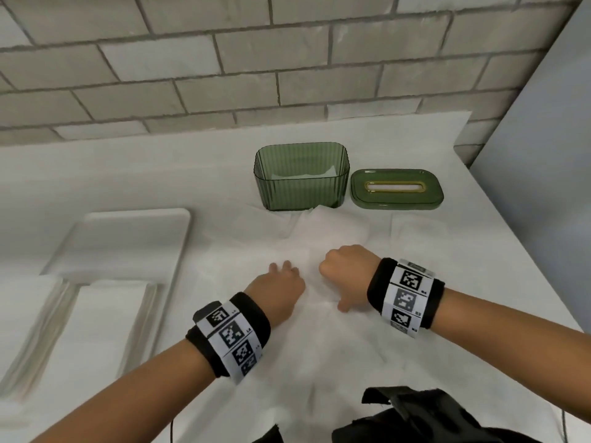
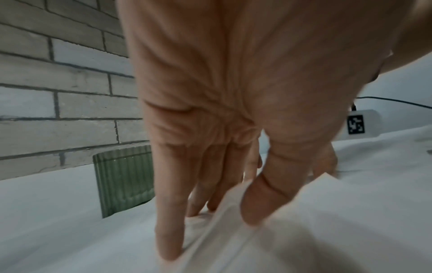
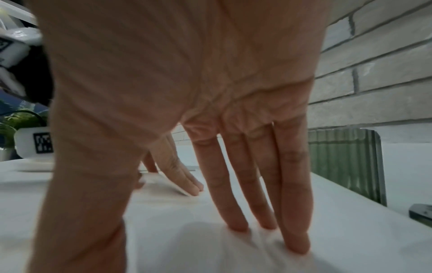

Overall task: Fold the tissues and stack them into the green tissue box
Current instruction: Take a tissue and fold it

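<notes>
A white tissue [image 1: 315, 251] lies spread on the white table, in front of the open green tissue box [image 1: 300, 187]. The box shows some white tissue at its bottom. My left hand [image 1: 284, 273] holds a raised flap of the tissue [image 2: 304, 212], thumb on the near side and straight fingers [image 2: 169, 230] on the far side. Just to its right, my right hand [image 1: 332, 270] presses straight fingers [image 3: 294, 221] down on the tissue [image 3: 187, 230]. The box [image 2: 124, 181] stands close behind both hands, and its ribbed wall [image 3: 346, 162] also shows in the right wrist view.
The green lid [image 1: 396, 188] with a gold-rimmed slot lies right of the box. A white tray [image 1: 128, 238] sits at the left. Black fabric [image 1: 415, 417] hangs at the near edge. A brick wall runs behind, and the table's edge slants down the right.
</notes>
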`<state>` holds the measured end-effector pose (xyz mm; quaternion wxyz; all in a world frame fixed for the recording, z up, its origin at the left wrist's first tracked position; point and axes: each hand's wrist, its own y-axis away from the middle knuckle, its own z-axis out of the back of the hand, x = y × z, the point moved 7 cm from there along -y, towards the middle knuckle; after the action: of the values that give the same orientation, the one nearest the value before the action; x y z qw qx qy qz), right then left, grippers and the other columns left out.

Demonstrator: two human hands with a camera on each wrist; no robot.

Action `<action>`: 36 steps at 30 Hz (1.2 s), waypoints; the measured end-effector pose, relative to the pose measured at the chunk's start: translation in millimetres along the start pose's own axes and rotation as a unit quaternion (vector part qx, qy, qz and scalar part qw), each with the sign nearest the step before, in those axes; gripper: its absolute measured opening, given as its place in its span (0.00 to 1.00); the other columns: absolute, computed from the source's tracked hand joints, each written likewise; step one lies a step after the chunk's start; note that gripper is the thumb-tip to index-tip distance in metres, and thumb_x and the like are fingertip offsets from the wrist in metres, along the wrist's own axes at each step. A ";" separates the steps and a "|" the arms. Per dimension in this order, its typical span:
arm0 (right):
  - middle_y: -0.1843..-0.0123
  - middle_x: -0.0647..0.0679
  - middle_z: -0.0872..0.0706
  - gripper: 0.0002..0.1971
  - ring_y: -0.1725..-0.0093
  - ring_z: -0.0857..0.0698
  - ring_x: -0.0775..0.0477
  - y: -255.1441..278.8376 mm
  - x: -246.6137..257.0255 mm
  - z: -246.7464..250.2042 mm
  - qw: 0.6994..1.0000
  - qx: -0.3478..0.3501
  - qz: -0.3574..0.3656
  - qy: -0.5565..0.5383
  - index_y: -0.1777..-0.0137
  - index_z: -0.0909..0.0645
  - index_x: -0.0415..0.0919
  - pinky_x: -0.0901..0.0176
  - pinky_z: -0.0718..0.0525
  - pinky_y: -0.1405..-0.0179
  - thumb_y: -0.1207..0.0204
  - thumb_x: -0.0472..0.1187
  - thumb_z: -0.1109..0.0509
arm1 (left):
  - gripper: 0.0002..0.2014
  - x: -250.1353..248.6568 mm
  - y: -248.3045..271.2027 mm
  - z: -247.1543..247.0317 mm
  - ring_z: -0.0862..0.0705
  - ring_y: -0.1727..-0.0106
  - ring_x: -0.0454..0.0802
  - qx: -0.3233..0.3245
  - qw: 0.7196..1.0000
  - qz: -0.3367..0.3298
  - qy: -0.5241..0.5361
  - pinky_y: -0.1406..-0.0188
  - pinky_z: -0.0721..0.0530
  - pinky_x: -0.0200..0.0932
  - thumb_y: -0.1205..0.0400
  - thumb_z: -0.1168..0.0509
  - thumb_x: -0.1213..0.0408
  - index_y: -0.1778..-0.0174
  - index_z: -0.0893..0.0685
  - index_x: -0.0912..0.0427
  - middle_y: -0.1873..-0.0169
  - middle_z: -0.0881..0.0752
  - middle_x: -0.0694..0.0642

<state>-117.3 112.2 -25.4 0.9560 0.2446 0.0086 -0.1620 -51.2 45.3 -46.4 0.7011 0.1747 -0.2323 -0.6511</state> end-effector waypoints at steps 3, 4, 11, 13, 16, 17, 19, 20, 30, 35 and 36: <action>0.45 0.40 0.18 0.16 0.48 0.17 0.37 2.2 1.5 0.5 1.000 -0.006 -0.003 -0.006 0.45 0.21 0.36 0.55 0.25 0.60 0.27 0.45 0.27 | 0.14 6.1 2.3 10.0 0.20 0.40 0.64 -0.052 0.999 -0.005 0.002 0.47 0.21 0.50 0.14 0.49 0.73 0.35 0.25 0.67 0.38 0.23 0.65; 0.46 0.40 0.18 0.15 0.48 0.17 0.37 2.3 -0.6 0.3 1.000 -0.003 -0.008 -0.017 0.46 0.20 0.35 0.55 0.25 0.60 0.26 0.44 0.28 | 0.13 12.4 2.8 14.7 0.19 0.42 0.64 -0.075 0.997 -0.001 0.029 0.50 0.22 0.49 0.14 0.49 0.72 0.37 0.24 0.66 0.41 0.22 0.65; 0.71 0.58 0.29 0.16 0.67 0.23 0.56 7.6 -39.0 12.8 0.968 -0.076 -0.050 -0.235 0.73 0.28 0.49 0.60 0.29 0.59 0.25 0.40 0.32 | 0.10 79.9 27.6 49.2 0.26 0.74 0.56 -0.298 0.879 -0.002 0.373 0.68 0.27 0.41 0.19 0.32 0.68 0.65 0.23 0.60 0.79 0.24 0.49; 0.75 0.60 0.28 0.22 0.72 0.25 0.65 16.3 -46.8 25.5 0.951 -0.116 -0.050 -0.282 0.77 0.33 0.53 0.64 0.28 0.61 0.24 0.40 0.30 | 0.09 93.3 47.0 59.2 0.19 0.73 0.61 -0.375 0.803 -0.014 0.464 0.66 0.18 0.45 0.20 0.30 0.69 0.50 0.25 0.57 0.79 0.21 0.46; 0.73 0.62 0.19 0.15 0.71 0.19 0.67 32.6 -56.3 47.3 0.924 -0.166 -0.046 -0.341 0.72 0.23 0.54 0.69 0.23 0.62 0.26 0.41 0.25 | 0.15 103.9 71.2 70.5 0.18 0.72 0.64 -0.447 0.713 -0.041 0.538 0.72 0.15 0.55 0.19 0.32 0.70 0.47 0.30 0.48 0.72 0.19 0.55; 0.73 0.59 0.16 0.12 0.71 0.18 0.65 37.8 -58.5 54.0 0.916 -0.172 -0.041 -0.361 0.70 0.20 0.49 0.68 0.21 0.62 0.27 0.41 0.24 | 0.15 105.3 77.1 74.4 0.17 0.70 0.65 -0.462 0.701 -0.048 0.540 0.71 0.15 0.57 0.18 0.32 0.69 0.48 0.29 0.46 0.67 0.19 0.60; 0.73 0.52 0.12 0.13 0.72 0.17 0.60 49.9 -61.2 68.5 0.899 -0.180 -0.031 -0.397 0.70 0.20 0.38 0.67 0.20 0.60 0.27 0.41 0.23 | 0.14 109.2 84.7 78.8 0.16 0.69 0.59 -0.489 0.688 -0.054 0.534 0.70 0.14 0.56 0.17 0.33 0.68 0.52 0.25 0.42 0.63 0.17 0.52; 0.73 0.48 0.12 0.15 0.73 0.18 0.60 57.2 -62.1 77.6 0.892 -0.190 -0.027 -0.409 0.70 0.21 0.35 0.68 0.20 0.59 0.27 0.40 0.23 | 0.15 110.6 88.9 81.0 0.15 0.68 0.53 -0.502 0.683 -0.054 0.528 0.69 0.14 0.54 0.17 0.33 0.68 0.52 0.24 0.39 0.61 0.16 0.44; 0.56 0.37 0.08 0.12 0.57 0.10 0.43 111.4 -25.0 146.7 0.746 -0.244 0.180 -0.593 0.49 0.16 0.22 0.58 0.13 0.50 0.31 0.28 0.25 | 0.18 104.1 112.7 97.4 0.18 0.65 0.38 -0.529 0.600 -0.129 0.586 0.69 0.18 0.39 0.20 0.39 0.85 0.52 0.16 0.55 0.55 0.15 0.41; 0.67 0.41 0.10 0.09 0.67 0.13 0.52 88.9 -28.3 144.4 0.652 -0.333 0.130 -0.668 0.57 0.18 0.21 0.64 0.14 0.62 0.32 0.30 0.26 | 0.26 106.3 106.5 94.8 0.10 0.59 0.47 -0.458 0.517 -0.166 0.704 0.63 0.12 0.43 0.21 0.39 0.87 0.59 0.07 0.51 0.59 0.09 0.52; 0.67 0.43 0.09 0.08 0.68 0.12 0.53 83.7 -29.1 141.4 0.642 -0.338 0.115 -0.679 0.58 0.17 0.24 0.64 0.14 0.63 0.32 0.30 0.26 | 0.23 105.4 105.5 94.4 0.10 0.59 0.49 -0.440 0.506 -0.171 0.722 0.65 0.13 0.43 0.19 0.39 0.83 0.58 0.07 0.50 0.58 0.08 0.52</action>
<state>-127.5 123.9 140.8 0.7207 -0.2748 -0.6167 -0.1573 -11.0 -44.4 100.2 0.4879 0.2900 0.7046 -0.4259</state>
